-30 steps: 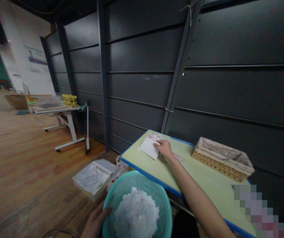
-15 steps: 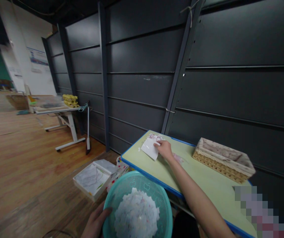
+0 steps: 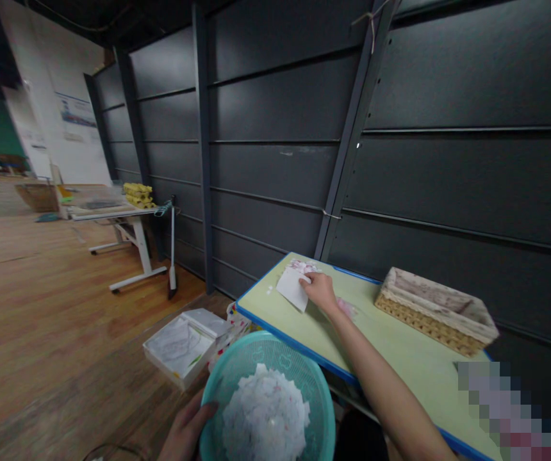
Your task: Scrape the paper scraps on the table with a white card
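Observation:
My right hand (image 3: pixel 320 291) pinches the edge of a white card (image 3: pixel 291 288) low over the yellow-green table (image 3: pixel 400 365). Small white and pinkish paper scraps (image 3: pixel 302 265) lie just behind the card, and a few white bits (image 3: pixel 269 290) sit to its left. Beside my right wrist is a small pink, clear item (image 3: pixel 346 307) whose kind I cannot make out. My left hand (image 3: pixel 189 422) grips the left rim of a turquoise plastic basket (image 3: pixel 321 384). A heap of shredded white paper (image 3: pixel 266 413) fills its middle.
A lined wicker basket (image 3: pixel 434 320) stands at the table's back right. On the floor to the left lies an open white box (image 3: pixel 179 349). Farther back are a broom (image 3: pixel 172 256) and a white-legged table (image 3: pixel 138 243). Dark metal panels (image 3: pixel 275 166) rise behind the table.
Almost nothing differs. The card in my right hand has tilted slightly and no longer shows its glossy glare; the view has shifted a little.

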`<action>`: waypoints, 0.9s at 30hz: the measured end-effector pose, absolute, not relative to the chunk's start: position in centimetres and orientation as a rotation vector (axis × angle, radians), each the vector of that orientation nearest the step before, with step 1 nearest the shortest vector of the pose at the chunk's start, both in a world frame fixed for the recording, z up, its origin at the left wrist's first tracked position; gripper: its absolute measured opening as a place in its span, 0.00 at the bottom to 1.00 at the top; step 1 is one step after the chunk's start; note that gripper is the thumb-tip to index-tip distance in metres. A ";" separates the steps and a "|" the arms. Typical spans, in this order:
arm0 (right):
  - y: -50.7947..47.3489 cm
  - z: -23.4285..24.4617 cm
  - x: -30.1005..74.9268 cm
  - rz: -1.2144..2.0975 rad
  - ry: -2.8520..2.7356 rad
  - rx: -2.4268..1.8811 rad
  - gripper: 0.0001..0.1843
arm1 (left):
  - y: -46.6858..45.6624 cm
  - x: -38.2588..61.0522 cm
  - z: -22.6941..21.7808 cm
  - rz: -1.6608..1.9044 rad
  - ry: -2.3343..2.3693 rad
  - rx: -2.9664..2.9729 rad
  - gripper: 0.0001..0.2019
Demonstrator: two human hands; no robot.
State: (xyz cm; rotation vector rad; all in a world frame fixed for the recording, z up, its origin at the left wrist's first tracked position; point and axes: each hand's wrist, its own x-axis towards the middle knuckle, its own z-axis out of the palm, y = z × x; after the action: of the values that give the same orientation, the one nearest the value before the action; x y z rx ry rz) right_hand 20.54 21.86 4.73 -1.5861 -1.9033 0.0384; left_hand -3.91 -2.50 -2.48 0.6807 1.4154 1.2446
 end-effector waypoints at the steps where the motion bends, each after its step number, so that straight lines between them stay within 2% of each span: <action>1: 21.8 4.9 20.7 0.017 -1.914 -1.601 0.13 | -2.5 -3.9 -2.5 1.226 1.422 0.675 0.20; 11: 21.0 5.5 20.7 -0.178 -1.990 -1.679 0.17 | -2.5 -3.9 -2.5 1.206 1.445 0.661 0.21; 20: 21.7 3.8 19.8 0.008 -1.899 -1.622 0.17 | -2.6 -3.8 -2.2 1.284 1.416 0.709 0.16; 27: 23.2 3.2 21.4 0.008 -1.771 -1.678 0.17 | -2.5 -3.7 -1.9 1.319 1.395 0.703 0.16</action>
State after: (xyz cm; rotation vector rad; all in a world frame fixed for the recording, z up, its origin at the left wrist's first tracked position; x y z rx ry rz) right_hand 21.40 23.17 3.24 -1.6784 -1.7710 0.0075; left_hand -3.70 -2.54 -1.91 0.7029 1.3945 1.3191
